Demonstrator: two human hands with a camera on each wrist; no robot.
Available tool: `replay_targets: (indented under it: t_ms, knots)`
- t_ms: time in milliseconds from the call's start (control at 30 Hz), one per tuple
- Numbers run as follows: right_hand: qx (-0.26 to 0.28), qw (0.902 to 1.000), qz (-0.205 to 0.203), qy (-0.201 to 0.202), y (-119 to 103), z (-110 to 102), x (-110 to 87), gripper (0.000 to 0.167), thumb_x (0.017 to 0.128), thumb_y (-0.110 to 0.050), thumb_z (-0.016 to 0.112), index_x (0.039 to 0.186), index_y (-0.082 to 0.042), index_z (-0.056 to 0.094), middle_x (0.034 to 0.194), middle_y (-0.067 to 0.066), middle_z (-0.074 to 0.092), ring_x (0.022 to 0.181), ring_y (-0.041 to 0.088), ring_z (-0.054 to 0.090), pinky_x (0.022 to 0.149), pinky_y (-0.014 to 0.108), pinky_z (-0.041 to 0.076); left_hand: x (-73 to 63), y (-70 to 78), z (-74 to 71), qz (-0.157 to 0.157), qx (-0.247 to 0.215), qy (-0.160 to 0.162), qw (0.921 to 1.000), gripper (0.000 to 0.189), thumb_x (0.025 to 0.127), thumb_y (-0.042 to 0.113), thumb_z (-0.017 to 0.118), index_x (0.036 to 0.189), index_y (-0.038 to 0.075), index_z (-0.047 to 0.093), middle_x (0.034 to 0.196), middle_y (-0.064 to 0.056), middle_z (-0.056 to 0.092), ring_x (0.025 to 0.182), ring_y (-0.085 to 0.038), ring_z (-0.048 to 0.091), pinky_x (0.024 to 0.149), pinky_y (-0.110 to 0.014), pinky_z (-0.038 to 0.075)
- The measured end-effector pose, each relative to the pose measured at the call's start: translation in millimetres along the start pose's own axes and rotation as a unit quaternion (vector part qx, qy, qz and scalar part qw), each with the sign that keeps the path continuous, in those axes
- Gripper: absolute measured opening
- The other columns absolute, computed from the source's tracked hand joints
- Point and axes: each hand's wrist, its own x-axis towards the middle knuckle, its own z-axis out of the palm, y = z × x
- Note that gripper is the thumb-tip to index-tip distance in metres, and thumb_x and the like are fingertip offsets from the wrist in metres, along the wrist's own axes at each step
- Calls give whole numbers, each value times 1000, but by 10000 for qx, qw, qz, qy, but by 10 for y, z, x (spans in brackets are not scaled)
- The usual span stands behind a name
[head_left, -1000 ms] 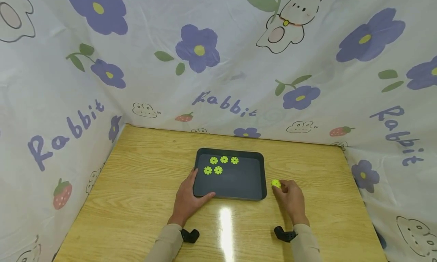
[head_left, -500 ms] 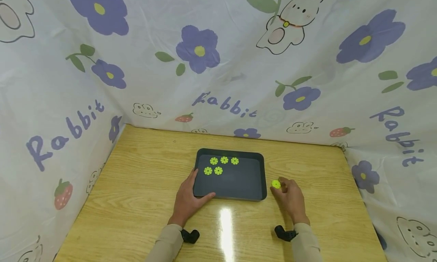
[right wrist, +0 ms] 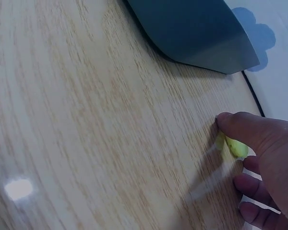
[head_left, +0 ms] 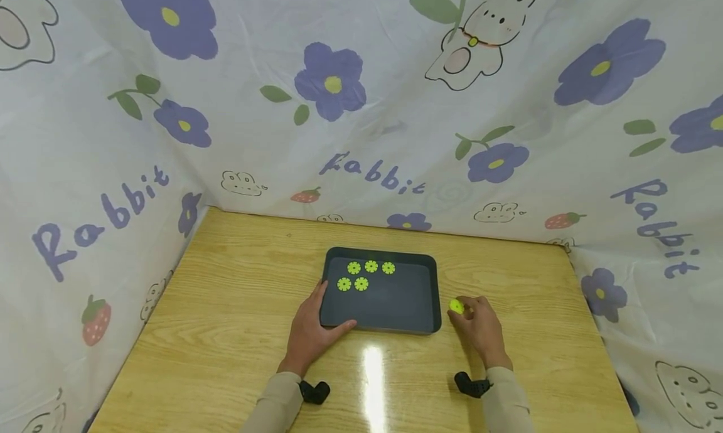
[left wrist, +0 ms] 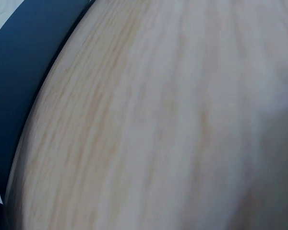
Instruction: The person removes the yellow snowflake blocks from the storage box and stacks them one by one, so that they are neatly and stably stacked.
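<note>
A dark grey rectangular tray [head_left: 395,301] lies on the wooden table. Several yellow-green notched discs [head_left: 361,284] sit in its upper left part, in two rows. My left hand [head_left: 307,332] rests against the tray's near left corner, thumb along the front rim and fingers along the left side; some fingers are hidden. Just right of the tray, my right hand [head_left: 481,329] pinches another yellow-green disc [head_left: 456,306] between thumb and fingertips. In the right wrist view, that disc [right wrist: 237,147] is partly hidden behind the thumb [right wrist: 240,127].
The wooden table [head_left: 237,282] extends around the tray, with a bright reflection in front. White cloth [head_left: 373,132] printed with flowers and rabbits hangs behind and on both sides. Each wrist wears a black camera [head_left: 314,391]. The left wrist view shows the tray's wall [left wrist: 24,72] and tabletop.
The view has shifted very slightly. The disc in my right fingers has tilted a little, and that hand stays beside the tray. My left hand and the discs in the tray keep their places.
</note>
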Motion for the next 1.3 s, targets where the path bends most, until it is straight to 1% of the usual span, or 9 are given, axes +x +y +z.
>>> replay_targets:
  t_ms: [133,367,500,633,767,867,933,1133,1300]
  knots:
    - [-54,10000,61,-38,-7,-1,2,44,95,-21,77,132,2,67,108,17,59,87,25,59,73,35,51,-15,9,-5,23,11,33,10000,110,80,69,79,164,18,31,164,-11,37,145,-38,42,115,-63,39]
    - [-6,9999,137,-88,-9,-4,15,42,95,-21,78,128,3,68,110,18,58,89,26,60,73,36,52,-33,22,-25,10,-24,21,10000,110,80,67,80,164,16,31,164,-13,37,145,-40,42,115,-64,39]
    - [6,9998,151,-121,-16,-7,22,45,95,-22,77,131,3,66,112,19,58,90,27,60,74,38,53,-28,19,-31,16,-5,14,10000,109,81,67,79,164,15,31,164,-13,37,145,-40,42,114,-64,39]
    - [106,9993,267,-228,-32,-22,39,59,98,-29,74,143,4,55,122,23,60,100,33,64,83,49,57,-24,13,-33,34,-10,33,10000,109,81,67,79,164,14,32,164,-14,37,145,-40,42,114,-64,39]
    - [221,9983,351,-405,-64,-63,78,73,102,-36,69,153,7,40,132,30,57,114,43,63,95,60,55,-28,4,-32,13,-18,44,10000,110,80,67,80,164,15,32,164,-13,38,145,-40,42,115,-64,39]
    - [274,9980,309,-472,-94,-106,123,77,104,-39,65,155,9,35,134,33,54,118,47,62,97,61,54,-32,4,-34,19,-37,59,10000,110,80,66,81,164,15,32,164,-13,38,145,-39,42,115,-63,39]
    - [301,9983,235,-431,-123,-134,161,77,104,-41,63,156,8,34,134,32,54,117,47,63,94,59,56,-35,4,-34,33,-48,53,10000,110,79,66,81,164,14,32,164,-14,37,145,-39,42,115,-63,39]
    - [335,9993,-152,30,-362,-197,307,67,105,-39,63,153,4,43,131,27,58,102,38,65,78,51,60,-24,3,-30,9,8,-4,10000,112,79,68,80,164,15,31,165,-12,36,147,-38,41,116,-62,38]
    - [554,9969,-462,298,-690,-182,429,57,104,-32,66,148,1,52,125,24,61,99,35,65,78,52,59,2,0,-20,78,48,-52,9999,112,79,70,79,164,15,31,166,-10,34,148,-36,40,118,-60,37]
